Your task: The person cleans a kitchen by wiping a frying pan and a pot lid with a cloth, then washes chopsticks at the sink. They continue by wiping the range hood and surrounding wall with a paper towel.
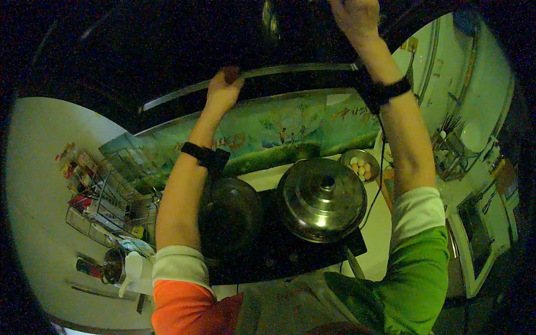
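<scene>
Both my arms reach up to a dark range hood (245,39) above the stove. My left hand (224,91) is closed near the hood's light lower edge. A small dark reddish-brown patch shows at its fingertips, too dim to name. Higher and to the right, my right hand (357,19) is against the dark hood front, its fingers partly cut off by the picture's upper edge. Below, a lidded steel pot (322,201) stands on the right of the black stove (273,259). A dark wok (230,218) sits on the left, partly behind my left forearm.
A metal bowl of eggs (360,166) stands behind the pot. A painted backsplash (279,137) lines the wall. At left is a wire rack (103,204) with packets; at right, a rack with chopsticks (451,125). A dark cable (382,167) hangs near my right arm.
</scene>
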The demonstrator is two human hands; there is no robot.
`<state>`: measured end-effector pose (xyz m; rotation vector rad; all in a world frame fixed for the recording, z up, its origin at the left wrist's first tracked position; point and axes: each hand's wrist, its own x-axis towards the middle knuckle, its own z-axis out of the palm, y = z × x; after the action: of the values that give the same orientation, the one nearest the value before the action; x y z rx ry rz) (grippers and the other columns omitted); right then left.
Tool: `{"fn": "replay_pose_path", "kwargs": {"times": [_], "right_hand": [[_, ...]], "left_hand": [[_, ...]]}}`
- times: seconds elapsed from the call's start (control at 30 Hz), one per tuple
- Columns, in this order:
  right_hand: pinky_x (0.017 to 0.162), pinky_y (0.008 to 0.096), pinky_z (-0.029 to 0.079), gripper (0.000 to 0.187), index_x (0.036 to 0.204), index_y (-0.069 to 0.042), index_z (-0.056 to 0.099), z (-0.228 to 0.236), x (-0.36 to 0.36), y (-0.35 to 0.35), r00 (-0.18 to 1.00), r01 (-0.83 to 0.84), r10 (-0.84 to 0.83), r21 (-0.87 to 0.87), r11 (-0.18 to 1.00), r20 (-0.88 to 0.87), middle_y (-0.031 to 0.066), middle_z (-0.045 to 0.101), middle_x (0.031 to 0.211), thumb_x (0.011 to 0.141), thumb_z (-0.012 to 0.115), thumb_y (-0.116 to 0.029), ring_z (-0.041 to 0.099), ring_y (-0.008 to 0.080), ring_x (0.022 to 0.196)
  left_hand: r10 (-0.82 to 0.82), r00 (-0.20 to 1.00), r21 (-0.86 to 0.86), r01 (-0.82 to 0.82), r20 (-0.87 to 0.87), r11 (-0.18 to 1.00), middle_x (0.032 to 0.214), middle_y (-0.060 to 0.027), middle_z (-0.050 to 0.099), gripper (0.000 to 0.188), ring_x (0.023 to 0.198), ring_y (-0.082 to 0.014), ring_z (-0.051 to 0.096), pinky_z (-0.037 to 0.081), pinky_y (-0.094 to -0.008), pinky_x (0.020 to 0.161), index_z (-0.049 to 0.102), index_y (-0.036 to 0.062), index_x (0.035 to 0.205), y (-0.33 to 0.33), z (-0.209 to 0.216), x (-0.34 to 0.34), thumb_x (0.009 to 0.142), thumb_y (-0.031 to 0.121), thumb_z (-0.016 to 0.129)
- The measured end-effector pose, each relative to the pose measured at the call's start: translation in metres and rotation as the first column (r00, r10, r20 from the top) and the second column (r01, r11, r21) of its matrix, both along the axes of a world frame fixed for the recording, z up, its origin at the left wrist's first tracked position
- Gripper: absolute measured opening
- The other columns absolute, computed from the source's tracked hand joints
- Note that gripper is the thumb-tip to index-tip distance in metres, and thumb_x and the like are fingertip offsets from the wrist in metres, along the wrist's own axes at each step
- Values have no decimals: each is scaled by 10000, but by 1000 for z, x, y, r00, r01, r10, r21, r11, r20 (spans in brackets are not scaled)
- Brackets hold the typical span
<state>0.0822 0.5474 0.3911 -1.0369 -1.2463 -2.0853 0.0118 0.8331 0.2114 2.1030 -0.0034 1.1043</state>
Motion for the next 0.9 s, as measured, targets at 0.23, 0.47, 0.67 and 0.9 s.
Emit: {"fn": "replay_pose_path", "kwargs": {"times": [0.23, 0.47, 0.67, 0.9], "right_hand": [[711, 386, 544, 256, 1033, -179, 643, -70, 67, 36, 915, 266, -301, -160, 951, -267, 69, 628, 1054, 790, 643, -97, 614, 299, 902], [832, 412, 519, 300, 1076, -160, 632, -163, 97, 31, 601, 212, -607, -629, 748, -520, 99, 560, 1220, 798, 602, -50, 577, 340, 1045], [773, 398, 497, 218, 995, -62, 608, -67, 40, -46, 945, 175, -180, -44, 984, -274, 128, 609, 941, 781, 649, -57, 584, 332, 895], [711, 404, 478, 132, 953, -17, 591, -18, 57, -38, 971, 212, -193, 130, 969, -143, 176, 532, 943, 827, 610, -50, 571, 355, 843]], "left_hand": [[70, 997, 147, -68, -12, 987, 1080, -140, 641, 437, 968, -287, 618, 484, -376, 841, 587, 63, 1169, -7, -4, 26, 787, 258, 667], [131, 989, 229, -112, -69, 967, 1126, -137, 624, 441, 1004, -290, 606, 475, -387, 875, 583, 78, 1187, -29, -2, 26, 790, 261, 642], [121, 992, 317, -101, -42, 943, 1152, -162, 615, 452, 1032, -315, 599, 473, -401, 883, 573, 85, 1206, -51, 13, 26, 801, 281, 615], [20, 999, 231, -8, -50, 973, 1049, -160, 650, 414, 956, -315, 617, 483, -399, 833, 602, 68, 1156, -49, 9, 58, 790, 260, 632]]}}
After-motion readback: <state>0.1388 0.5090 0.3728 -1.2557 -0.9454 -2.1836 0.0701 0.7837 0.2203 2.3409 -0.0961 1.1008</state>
